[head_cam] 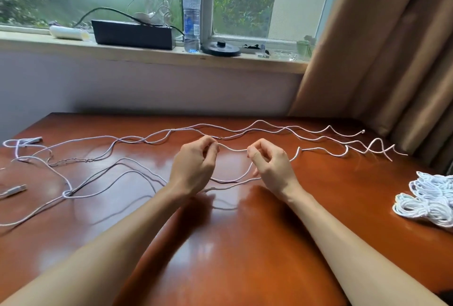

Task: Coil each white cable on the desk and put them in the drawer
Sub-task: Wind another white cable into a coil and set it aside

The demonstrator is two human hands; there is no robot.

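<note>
Several long white cables (269,131) lie stretched and wavy across the reddish wooden desk (220,244). Above the desk's middle, my left hand (193,167) and my right hand (270,164) each pinch the same white cable, and a short span of it (232,149) sags between them. More of that cable loops under my right hand and trails off to the left. A pile of coiled white cables (429,197) sits at the desk's right edge. No drawer is in view.
USB plugs (14,190) lie at the desk's left side, where the cables cross and knot (67,193). On the windowsill stand a water bottle (191,18), a black box (133,34) and a black round base (220,48). A brown curtain (392,48) hangs at right.
</note>
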